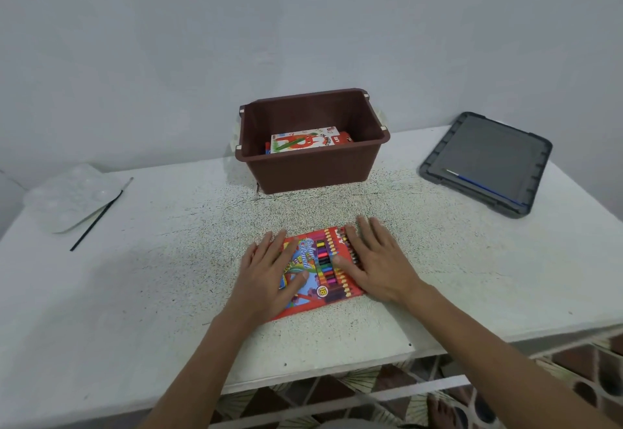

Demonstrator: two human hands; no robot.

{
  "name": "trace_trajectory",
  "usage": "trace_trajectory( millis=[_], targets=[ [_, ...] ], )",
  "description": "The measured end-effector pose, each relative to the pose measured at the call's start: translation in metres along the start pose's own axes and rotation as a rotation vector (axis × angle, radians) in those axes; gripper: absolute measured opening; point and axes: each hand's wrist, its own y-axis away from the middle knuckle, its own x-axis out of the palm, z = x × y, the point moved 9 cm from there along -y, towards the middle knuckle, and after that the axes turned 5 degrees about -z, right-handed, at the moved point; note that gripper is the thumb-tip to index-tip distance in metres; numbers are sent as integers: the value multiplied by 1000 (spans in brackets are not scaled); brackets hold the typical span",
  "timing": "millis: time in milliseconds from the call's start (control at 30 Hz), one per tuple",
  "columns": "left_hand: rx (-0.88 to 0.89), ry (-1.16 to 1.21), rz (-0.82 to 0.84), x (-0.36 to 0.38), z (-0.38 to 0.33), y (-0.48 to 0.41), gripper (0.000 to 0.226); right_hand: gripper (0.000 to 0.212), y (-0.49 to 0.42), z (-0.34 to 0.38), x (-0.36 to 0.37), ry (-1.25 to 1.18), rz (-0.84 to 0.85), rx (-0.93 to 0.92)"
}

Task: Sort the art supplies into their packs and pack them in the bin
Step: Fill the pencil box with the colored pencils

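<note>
Two bare forearms reach in from the bottom edge, and both hands lie flat on a red pack of coloured pencils [322,272] near the front middle of the white speckled table [135,293]. The left hand [269,272] covers the left part of the pack with straight, slightly spread fingers and its thumb resting across the printed front. The right hand [374,260] presses on the right part, fingers straight and close together along the row of pencil tips; neither hand curls round anything. The pack lies face up and turned a little askew, with a strip of its front showing between the hands. Behind it, towards the wall, stands an open brown bin [303,169], and inside on its floor lies a white and red crayon box [303,140] with another red pack partly under it. To the right of the bin, well apart, a dark grey lid [492,148] lies flat on the table with a blue paintbrush [485,186] resting on it. At the far left sits a white paint palette [67,196], and a thin black paintbrush [96,219] lies against its right edge, running out onto the table. Patterned floor tiles [371,384] show below the table's front edge
</note>
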Motion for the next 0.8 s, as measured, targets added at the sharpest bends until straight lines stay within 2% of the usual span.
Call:
trace_trajectory(
  millis=[100, 333, 533, 800],
  targets=[
    [1, -26, 30, 1, 0, -1, 77, 108, -1, 7, 5, 26, 2, 2],
    [95, -142, 66, 1, -9, 0, 60, 114, -4, 1, 7, 69, 10, -20],
    [222, -161, 97, 7, -19, -2, 52, 106, -2, 9, 6, 47, 13, -1],
    [212, -119, 134, 5, -21, -1, 52, 99, 12, -7, -2, 39, 42, -36]
  ],
)
